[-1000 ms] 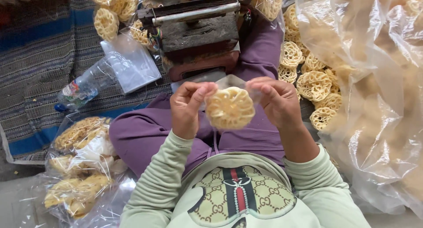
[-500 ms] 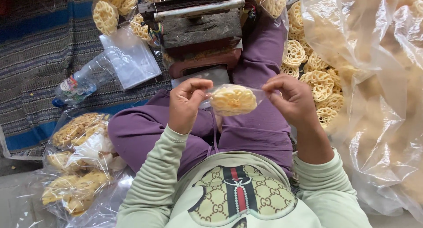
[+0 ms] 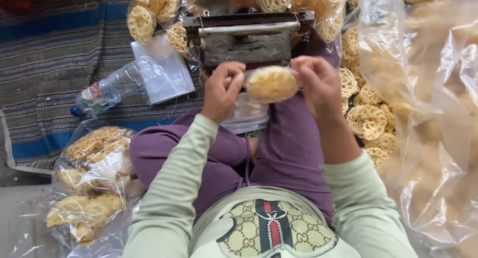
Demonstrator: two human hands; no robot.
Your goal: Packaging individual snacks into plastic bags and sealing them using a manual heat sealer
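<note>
My left hand (image 3: 224, 90) and my right hand (image 3: 317, 82) pinch the two ends of a small clear plastic bag (image 3: 271, 83) holding round yellow lattice crackers. I hold the bag just in front of a dark metal heat sealer (image 3: 247, 39) with a silver bar on top. Both hands are closed on the bag's edges. I sit cross-legged in purple trousers and a pale green top.
Loose lattice crackers (image 3: 367, 119) lie at my right beside a big clear sack of crackers (image 3: 433, 113). Filled small bags (image 3: 92, 178) pile at my left. A plastic water bottle (image 3: 104, 93) and a stack of empty clear bags (image 3: 162, 71) lie on the striped mat.
Both hands have carried the filled bag up and forward from over my lap to the sealer. The bag turned from facing me to lying flat between my hands.
</note>
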